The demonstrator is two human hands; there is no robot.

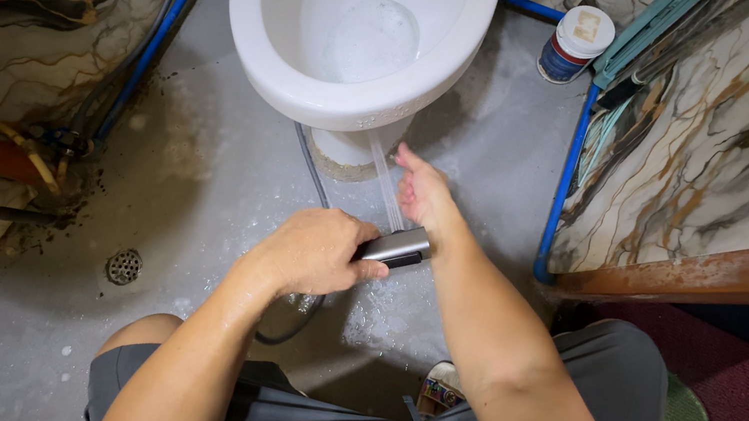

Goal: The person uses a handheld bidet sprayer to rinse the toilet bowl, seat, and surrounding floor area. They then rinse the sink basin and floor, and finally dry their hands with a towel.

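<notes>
Grey sprayer head [396,246] clamped in left hand [312,253] fingers, jet hitting right hand [425,195], fingers loosely spread, holding nothing. White toilet bowl [256,8] just beyond fingertips. Cylindrical tub [574,45], white lid, blue base, far right.

Even, fairly bright light falls from overhead, whitening the toilet bowl [365,26] almost to glare along its rim. Soft shadows pool on the wet floor [199,171] below the bowl and under the forearms. Focus is sharp throughout; walls beside the bowl bend outward from wide-angle distortion.
</notes>
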